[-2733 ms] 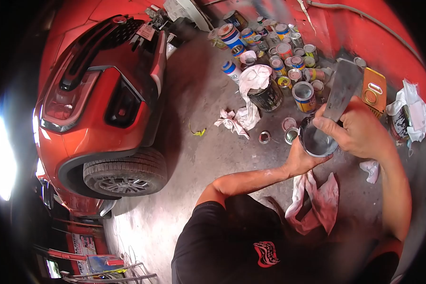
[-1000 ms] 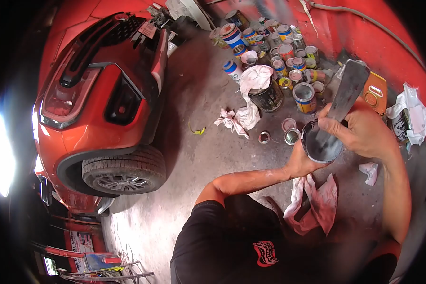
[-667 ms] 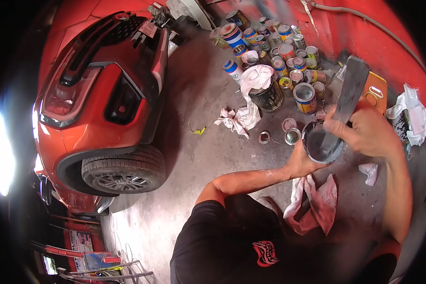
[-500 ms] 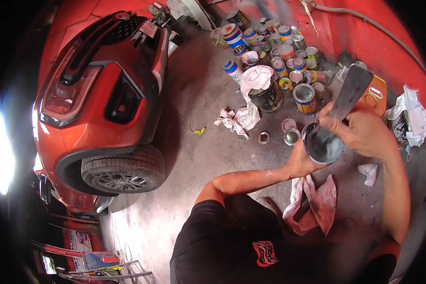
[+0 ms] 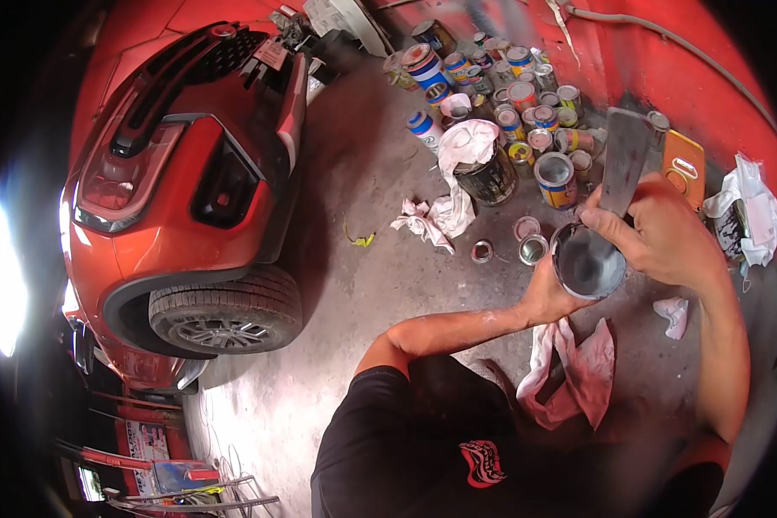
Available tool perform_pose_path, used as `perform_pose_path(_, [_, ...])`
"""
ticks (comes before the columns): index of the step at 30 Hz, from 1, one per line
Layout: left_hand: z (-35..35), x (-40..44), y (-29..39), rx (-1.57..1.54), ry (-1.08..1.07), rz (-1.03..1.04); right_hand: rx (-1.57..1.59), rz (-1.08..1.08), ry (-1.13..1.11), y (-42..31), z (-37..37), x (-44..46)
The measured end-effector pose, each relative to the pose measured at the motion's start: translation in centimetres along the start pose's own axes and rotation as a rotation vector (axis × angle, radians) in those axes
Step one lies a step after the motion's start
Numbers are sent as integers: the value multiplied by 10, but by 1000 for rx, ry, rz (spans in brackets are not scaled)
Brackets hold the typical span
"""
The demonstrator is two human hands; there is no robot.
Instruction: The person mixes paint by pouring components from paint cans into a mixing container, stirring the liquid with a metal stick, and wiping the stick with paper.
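Observation:
My left hand (image 5: 546,292) is wrapped round the near left side of a round can (image 5: 589,263) with grey material inside. Above and to the right of it, my right hand (image 5: 665,226) grips a flat, dark grey spatula (image 5: 627,155). The spatula's wide blade points up and away, while its lower part is over the can's mouth. How far it reaches inside cannot be made out. Just left of the held can, a small open tin (image 5: 533,249) stands on the floor, and an open blue-labelled can (image 5: 555,180) is behind it.
A red car (image 5: 181,242) with its front wheel (image 5: 226,311) is at the left. Many paint cans (image 5: 520,93) stand by the red wall. A cloth-draped can (image 5: 485,180), an orange case (image 5: 684,168), a white bag (image 5: 751,207) and a pinkish cloth (image 5: 570,375) lie around.
My right hand has moved the spatula about over the can, and its blade now stands more upright and further left than half a second ago. My left hand stays round the can.

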State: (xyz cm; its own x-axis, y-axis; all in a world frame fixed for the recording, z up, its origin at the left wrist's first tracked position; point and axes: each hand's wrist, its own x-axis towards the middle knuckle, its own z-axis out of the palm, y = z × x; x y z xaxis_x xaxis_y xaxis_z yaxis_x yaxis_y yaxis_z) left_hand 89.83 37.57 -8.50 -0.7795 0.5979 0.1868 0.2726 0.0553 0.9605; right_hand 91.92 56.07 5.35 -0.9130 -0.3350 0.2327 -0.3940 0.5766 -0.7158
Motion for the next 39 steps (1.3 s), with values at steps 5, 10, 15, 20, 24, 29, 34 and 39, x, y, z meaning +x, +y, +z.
perform_pose_path(5, [3,0,9,12,42,-22,99,-199,83,-1,5,0])
perform_pose_path(10, [0,-1,0,117,-6,58,67,-202,153,6,6,2])
perform_pose_path(15, [3,-2,8,-10,36,-42,94,-103,-14,-6,-1,-2])
perform_pose_path(20, [0,0,1,11,2,2,-64,-20,-57,2,7,2])
perform_pose_path(24, [0,1,11,14,39,21,106,-168,103,7,9,-1])
perform_pose_path(29, [-1,1,1,-6,-8,-23,-131,2,67,6,1,1])
perform_pose_path(34, [-3,1,4,7,14,-53,25,-50,24,2,-3,-3])
perform_pose_path(39, [0,1,7,-50,66,-41,116,-148,112,7,6,0])
